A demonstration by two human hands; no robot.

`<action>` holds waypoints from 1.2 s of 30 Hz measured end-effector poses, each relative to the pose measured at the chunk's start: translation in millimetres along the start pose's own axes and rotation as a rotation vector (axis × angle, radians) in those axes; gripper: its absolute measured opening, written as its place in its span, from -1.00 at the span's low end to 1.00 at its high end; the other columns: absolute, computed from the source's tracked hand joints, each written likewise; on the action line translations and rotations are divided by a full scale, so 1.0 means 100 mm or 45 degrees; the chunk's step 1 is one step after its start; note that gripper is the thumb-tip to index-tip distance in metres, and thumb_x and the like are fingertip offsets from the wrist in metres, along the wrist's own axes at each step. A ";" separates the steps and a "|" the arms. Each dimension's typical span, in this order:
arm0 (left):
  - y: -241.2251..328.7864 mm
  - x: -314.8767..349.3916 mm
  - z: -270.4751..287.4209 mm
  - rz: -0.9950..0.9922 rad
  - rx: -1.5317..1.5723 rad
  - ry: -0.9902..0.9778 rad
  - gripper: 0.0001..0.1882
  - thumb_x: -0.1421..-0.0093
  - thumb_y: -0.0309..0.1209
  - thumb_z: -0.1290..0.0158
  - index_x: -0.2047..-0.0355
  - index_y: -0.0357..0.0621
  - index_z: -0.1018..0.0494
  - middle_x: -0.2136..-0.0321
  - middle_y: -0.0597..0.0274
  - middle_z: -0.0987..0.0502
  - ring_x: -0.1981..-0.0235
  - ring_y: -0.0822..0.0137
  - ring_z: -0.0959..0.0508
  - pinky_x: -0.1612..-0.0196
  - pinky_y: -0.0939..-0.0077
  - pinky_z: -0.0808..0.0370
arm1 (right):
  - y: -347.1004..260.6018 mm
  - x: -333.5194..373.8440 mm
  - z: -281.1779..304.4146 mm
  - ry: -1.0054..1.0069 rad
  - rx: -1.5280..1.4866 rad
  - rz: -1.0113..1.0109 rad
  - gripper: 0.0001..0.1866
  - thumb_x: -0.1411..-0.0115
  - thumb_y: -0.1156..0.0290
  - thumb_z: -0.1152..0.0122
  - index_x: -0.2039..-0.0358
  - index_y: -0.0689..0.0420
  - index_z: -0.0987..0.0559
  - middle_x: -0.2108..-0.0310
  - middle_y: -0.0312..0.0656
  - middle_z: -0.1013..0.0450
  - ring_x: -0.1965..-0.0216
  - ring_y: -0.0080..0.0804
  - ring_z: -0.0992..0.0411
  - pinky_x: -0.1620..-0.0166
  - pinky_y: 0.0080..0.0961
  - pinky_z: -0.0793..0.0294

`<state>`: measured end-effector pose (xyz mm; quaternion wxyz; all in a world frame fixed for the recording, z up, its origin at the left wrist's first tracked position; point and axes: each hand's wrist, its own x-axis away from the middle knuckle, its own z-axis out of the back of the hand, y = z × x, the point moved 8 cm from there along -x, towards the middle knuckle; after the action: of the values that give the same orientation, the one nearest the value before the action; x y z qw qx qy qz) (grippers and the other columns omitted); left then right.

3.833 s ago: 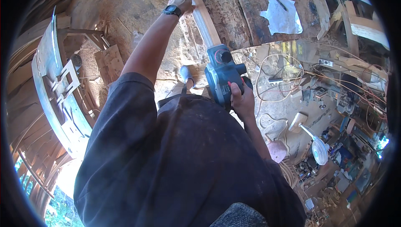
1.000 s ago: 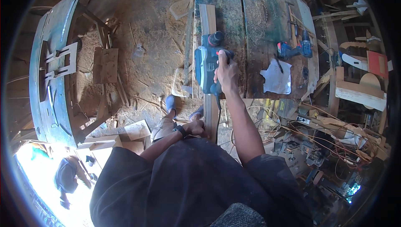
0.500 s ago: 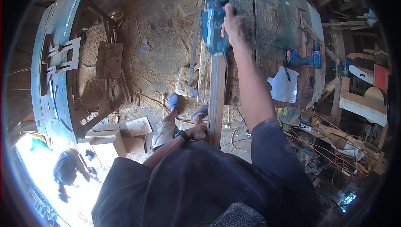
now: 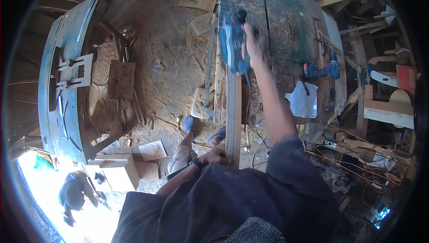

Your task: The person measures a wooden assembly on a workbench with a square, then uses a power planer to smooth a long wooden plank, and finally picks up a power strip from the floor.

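My right hand [image 4: 254,48] is closed around the handle of a blue-grey electric hand planer [image 4: 233,48] with a black knob at its far end. The planer sits on the far part of a long, narrow wooden beam [image 4: 233,118] lying along the workbench's left side and reaching back to my waist. Its sole and the wood under it are hidden. Close to my body, my left hand [image 4: 216,156] is on the near end of the beam, fingers curled at its side; a dark watch is on that wrist. A dark cord [image 4: 248,93] trails from the planer.
On the worn workbench [image 4: 286,28] lie a blue cordless drill [image 4: 321,68], a hammer and a white paper sheet [image 4: 303,100]. A second bench [image 4: 67,109] stands left. Sawdust and offcuts cover the floor. Cables [image 4: 357,162] tangle at right. Another person [image 4: 73,194] bends at lower left.
The planer and my right hand have come slightly nearer to me along the beam. The whole view has shifted a little. My left hand stays at the beam's near end.
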<state>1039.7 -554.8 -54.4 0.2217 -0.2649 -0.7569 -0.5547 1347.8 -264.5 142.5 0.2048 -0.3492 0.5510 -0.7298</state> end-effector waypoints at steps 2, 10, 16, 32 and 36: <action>0.02 -0.03 -0.04 0.014 -0.063 -0.070 -0.48 -0.12 -0.13 -0.24 0.06 -0.31 -0.56 0.25 0.10 -0.64 0.19 0.30 -0.61 0.10 0.42 -0.51 | 0.09 0.60 0.36 0.060 0.040 0.027 -0.41 -0.23 -0.17 -0.16 0.25 0.23 -0.59 0.58 -0.21 -0.40 0.76 -0.51 -0.31 0.75 -0.45 -0.25; 0.08 0.00 -0.04 -0.093 -0.084 -0.141 -0.51 -0.14 -0.17 -0.22 0.04 -0.30 -0.56 0.22 0.12 -0.64 0.16 0.31 -0.59 0.04 0.38 -0.46 | 0.85 2.26 0.86 0.175 0.047 -0.271 -0.44 -0.32 -0.09 -0.09 0.20 0.27 -0.57 0.76 -0.31 -0.31 0.80 -0.58 -0.28 0.71 -0.56 -0.24; 0.09 -0.01 -0.03 -0.050 -0.024 -0.164 -0.55 -0.14 -0.18 -0.23 0.09 -0.29 -0.58 0.27 0.13 -0.65 0.21 0.32 -0.60 0.08 0.39 -0.47 | 1.06 2.50 0.82 0.167 0.110 -0.307 -0.43 -0.32 -0.12 -0.07 0.16 0.24 -0.56 0.75 -0.32 -0.31 0.77 -0.57 -0.32 0.68 -0.55 -0.27; 0.00 -0.11 -0.02 -0.112 0.008 -0.184 -0.59 -0.11 -0.18 -0.25 0.20 -0.30 -0.62 0.34 0.07 -0.65 0.23 0.29 -0.62 0.10 0.41 -0.50 | 0.31 0.16 0.32 0.196 0.138 -0.166 -0.35 -0.23 -0.27 -0.11 0.40 0.20 -0.51 0.73 -0.25 -0.33 0.81 -0.44 -0.32 0.75 -0.44 -0.31; -0.10 -0.12 -0.01 -0.172 -0.047 -0.112 -0.63 -0.13 -0.20 -0.24 0.19 -0.27 -0.61 0.31 0.08 -0.65 0.22 0.29 -0.62 0.10 0.42 -0.50 | 0.04 -0.62 0.12 0.153 0.080 -0.070 -0.37 -0.25 -0.23 -0.10 0.38 0.22 -0.53 0.70 -0.22 -0.36 0.78 -0.41 -0.35 0.72 -0.40 -0.34</action>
<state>1042.7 -559.9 -69.0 0.1455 -0.2416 -0.7716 -0.5701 1398.0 -231.1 122.3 0.1622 -0.3131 0.5295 -0.7716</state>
